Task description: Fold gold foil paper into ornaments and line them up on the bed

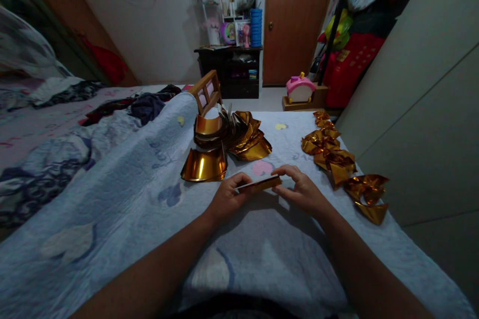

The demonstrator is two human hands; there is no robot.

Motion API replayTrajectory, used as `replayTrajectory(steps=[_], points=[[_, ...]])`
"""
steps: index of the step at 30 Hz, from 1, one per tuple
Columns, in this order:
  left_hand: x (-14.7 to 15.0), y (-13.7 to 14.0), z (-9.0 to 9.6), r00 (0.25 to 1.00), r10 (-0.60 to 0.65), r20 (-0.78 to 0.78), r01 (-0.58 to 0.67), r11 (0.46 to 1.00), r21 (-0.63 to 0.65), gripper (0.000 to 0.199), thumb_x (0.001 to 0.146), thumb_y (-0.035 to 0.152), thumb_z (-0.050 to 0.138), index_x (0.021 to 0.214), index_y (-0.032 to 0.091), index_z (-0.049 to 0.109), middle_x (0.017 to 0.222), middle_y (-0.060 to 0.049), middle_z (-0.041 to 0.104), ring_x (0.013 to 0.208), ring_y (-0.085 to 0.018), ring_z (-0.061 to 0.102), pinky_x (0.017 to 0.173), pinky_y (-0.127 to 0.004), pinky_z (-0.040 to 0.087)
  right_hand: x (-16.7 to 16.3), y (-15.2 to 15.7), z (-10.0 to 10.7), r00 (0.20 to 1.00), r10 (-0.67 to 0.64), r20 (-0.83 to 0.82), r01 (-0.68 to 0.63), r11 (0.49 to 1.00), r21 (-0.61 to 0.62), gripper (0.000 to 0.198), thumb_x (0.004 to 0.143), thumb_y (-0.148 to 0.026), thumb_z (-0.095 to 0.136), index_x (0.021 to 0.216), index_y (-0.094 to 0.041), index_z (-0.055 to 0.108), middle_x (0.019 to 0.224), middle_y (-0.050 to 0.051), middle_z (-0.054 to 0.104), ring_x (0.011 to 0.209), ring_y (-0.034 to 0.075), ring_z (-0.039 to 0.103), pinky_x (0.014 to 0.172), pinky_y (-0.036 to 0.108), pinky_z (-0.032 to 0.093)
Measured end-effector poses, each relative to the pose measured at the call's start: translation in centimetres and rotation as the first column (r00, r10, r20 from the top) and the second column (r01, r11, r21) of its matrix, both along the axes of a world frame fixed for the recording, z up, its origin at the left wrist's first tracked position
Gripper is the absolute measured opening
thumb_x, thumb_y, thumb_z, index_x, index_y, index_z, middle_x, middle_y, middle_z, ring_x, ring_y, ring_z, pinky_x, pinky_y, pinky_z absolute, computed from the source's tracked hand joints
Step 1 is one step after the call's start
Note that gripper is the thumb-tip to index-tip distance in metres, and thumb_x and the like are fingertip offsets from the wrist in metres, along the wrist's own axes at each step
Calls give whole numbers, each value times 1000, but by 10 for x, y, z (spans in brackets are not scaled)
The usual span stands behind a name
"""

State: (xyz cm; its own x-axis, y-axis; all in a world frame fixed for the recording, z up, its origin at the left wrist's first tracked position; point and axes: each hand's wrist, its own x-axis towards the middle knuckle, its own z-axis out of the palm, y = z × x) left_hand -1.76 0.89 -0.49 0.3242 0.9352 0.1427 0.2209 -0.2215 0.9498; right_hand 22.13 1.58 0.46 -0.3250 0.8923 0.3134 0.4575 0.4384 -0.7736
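Head cam, one frame. Both hands low centre over the pale blue quilt (123, 194), which covers the lap/bed in front of me.

L hand (227, 198): fingers curled in, thumb on top, pinching the left end of a narrow folded gold foil strip (259, 184). Grip closed on the strip.

R hand (299, 190): fingertips closed down on the strip's right end, palm facing down, heel of hand near the quilt. Also closed on the strip. Can't tell whether the thumb is under the foil; hidden by the fingers.

Strip: held between the two hands, roughly level, slightly higher at the right end, just above the quilt. Looks flat and long, gold face up. Fold count not readable; too dark.

Surroundings on quilt:
- curled gold foil sheet (204, 165), just beyond L hand, apart from it.
- heap of gold foil sheets (239, 134) behind that, w/ a wooden frame (206, 90) leaning at its far-left edge.
- row of folded gold foil pieces (339, 159) along the right side, running from far edge toward me; nearest one is near R wrist, not touching.

Bkgd: dark cabinet (229, 71) w/ clutter on top, brown door (295, 20), pink toy house (300, 87) on floor. Loose clothes (147, 104) on bed, far left.
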Motion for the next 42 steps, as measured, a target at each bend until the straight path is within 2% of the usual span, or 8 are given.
replayTrajectory(steps=[3, 10, 14, 18, 26, 35, 39, 42], points=[[2, -1, 0, 998, 8, 59, -6, 999, -44, 19, 86, 35, 69, 83, 17, 63, 75, 1, 58, 67, -12, 51, 63, -24, 41, -1, 0, 3, 998, 43, -46, -46, 997, -66, 14, 86, -30, 65, 96, -21, 70, 96, 6, 71, 95, 24, 64, 87, 38, 49], [2, -2, 0, 991, 41, 126, -34, 998, -60, 20, 82, 35, 74, 84, 17, 67, 76, 0, 63, 71, -14, 56, 69, -26, 45, -12, -5, 7, 981, 47, -188, -86, 975, -206, 19, 84, -37, 70, 95, -23, 77, 88, 4, 73, 87, 23, 66, 79, 34, 50], [3, -2, -1, 976, 71, 204, -52, 994, -94, 24, 79, 34, 79, 94, 16, 72, 85, -4, 70, 79, -18, 63, 76, -29, 50, -15, -7, 4, 950, 6, -313, -104, 949, -299, 25, 84, -38, 71, 100, -21, 78, 92, 4, 75, 86, 23, 68, 77, 33, 52], [5, -1, -1, 955, 32, 295, 29, 980, -199, 34, 75, 36, 84, 100, 15, 76, 97, -9, 75, 88, -23, 68, 86, -36, 53, -17, -8, 2, 909, -10, -416, -172, 901, -397, 31, 85, -40, 69, 108, -21, 76, 95, 4, 76, 86, 22, 70, 78, 34, 55], [9, -1, 0, 940, 31, 340, 80, 948, -308, 43, 70, 38, 88, 104, 13, 77, 99, -11, 78, 87, -24, 71, 85, -37, 55, -24, -8, -2, 860, -15, -511, -251, 858, -448, 34, 81, -41, 75, 108, -21, 74, 98, 4, 77, 85, 22, 71, 77, 34, 56], [9, 0, 3, 925, 50, 377, 95, 929, -357, 40, 72, 37, 86, 102, 12, 76, 98, -11, 78, 89, -24, 71, 89, -38, 54, -14, -7, 2, 840, -98, -534, -230, 827, -513, 33, 77, -50, 78, 86, -18, 72, 75, 0, 69, 65, 15, 61, 61, 26, 46], [10, 4, -2, 931, 99, 351, 9, 956, -293, 39, 74, 34, 83, 105, 16, 67, 98, -7, 73, 90, -21, 68, 87, -35, 52, -14, -6, 2, 834, -152, -531, -167, 848, -503, 34, 75, -49, 80, 76, -19, 65, 70, -2, 64, 61, 13, 56, 58, 25, 42], [9, 3, -4, 939, 284, 195, -270, 958, -95, 35, 74, 32, 80, 95, 20, 55, 86, 1, 62, 74, -13, 58, 72, -26, 48, -15, -6, 2, 816, -210, -538, -95, 870, -484, 32, 76, -48, 78, 74, -20, 63, 70, -1, 64, 62, 14, 56, 59, 26, 43]])
